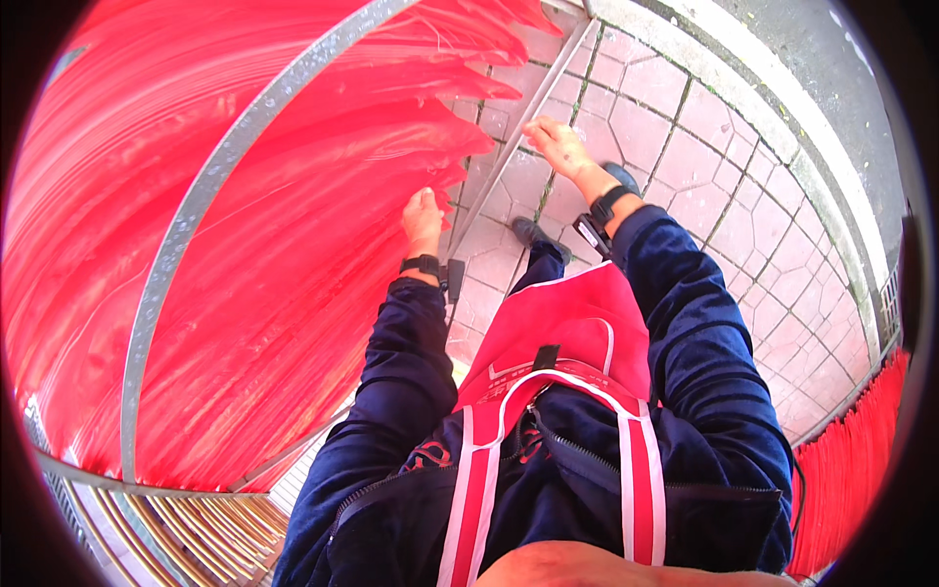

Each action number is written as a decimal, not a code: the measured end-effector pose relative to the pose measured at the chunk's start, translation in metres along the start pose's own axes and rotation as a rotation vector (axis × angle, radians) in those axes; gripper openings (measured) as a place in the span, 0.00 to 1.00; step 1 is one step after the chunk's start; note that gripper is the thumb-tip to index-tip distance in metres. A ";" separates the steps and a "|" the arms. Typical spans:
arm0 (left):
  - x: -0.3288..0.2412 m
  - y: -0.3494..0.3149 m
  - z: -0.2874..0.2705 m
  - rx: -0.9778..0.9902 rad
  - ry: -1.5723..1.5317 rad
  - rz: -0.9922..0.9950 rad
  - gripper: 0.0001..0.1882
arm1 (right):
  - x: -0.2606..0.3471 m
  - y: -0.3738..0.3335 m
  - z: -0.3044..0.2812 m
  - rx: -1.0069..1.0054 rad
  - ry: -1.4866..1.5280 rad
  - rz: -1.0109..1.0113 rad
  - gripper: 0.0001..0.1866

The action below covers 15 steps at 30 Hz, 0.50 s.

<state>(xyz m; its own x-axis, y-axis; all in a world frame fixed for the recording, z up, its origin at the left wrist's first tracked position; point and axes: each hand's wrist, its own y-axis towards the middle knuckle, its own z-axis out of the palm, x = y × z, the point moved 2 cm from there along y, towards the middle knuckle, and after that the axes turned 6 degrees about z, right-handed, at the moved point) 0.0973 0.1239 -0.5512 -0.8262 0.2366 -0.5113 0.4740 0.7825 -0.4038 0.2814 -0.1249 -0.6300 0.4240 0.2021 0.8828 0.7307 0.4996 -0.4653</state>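
Many long, glossy red sheets (293, 225) lie layered on a metal frame to my left, their ragged edges toward the middle. My left hand (423, 220) is closed against the edge of these sheets; whatever its fingers hold is hidden. My right hand (559, 147) reaches forward above the paving, beside a straight metal bar (523, 127) of the frame. Its fingers point to the left, loosely stretched, and nothing shows in them. Each wrist wears a black strap with a small device. A red apron (577, 333) with white-edged straps hangs from me.
A curved grey metal bar (186, 230) arches over the sheets. Several thin rods (186, 533) line up at the lower left. Pink paving (646, 117) lies underfoot, bordered by a pale kerb (841, 225) and grey road. More red strips (846, 470) hang at the lower right.
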 end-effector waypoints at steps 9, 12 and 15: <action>-0.054 -0.049 -0.109 -0.224 -0.029 0.272 0.15 | 0.082 -0.050 -0.061 0.032 0.313 -0.078 0.13; -0.093 -0.076 -0.142 -0.294 -0.150 0.324 0.13 | 0.141 -0.068 -0.068 0.105 0.310 -0.161 0.11; -0.128 -0.100 -0.180 -0.364 -0.284 0.393 0.11 | 0.208 -0.093 -0.056 0.247 0.345 -0.301 0.10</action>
<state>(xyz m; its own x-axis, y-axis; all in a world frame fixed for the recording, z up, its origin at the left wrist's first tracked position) 0.1008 0.1189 -0.3082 -0.4730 0.4238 -0.7725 0.5506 0.8266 0.1163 0.3313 -0.1763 -0.4069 0.3964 -0.2500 0.8834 0.7172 0.6850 -0.1279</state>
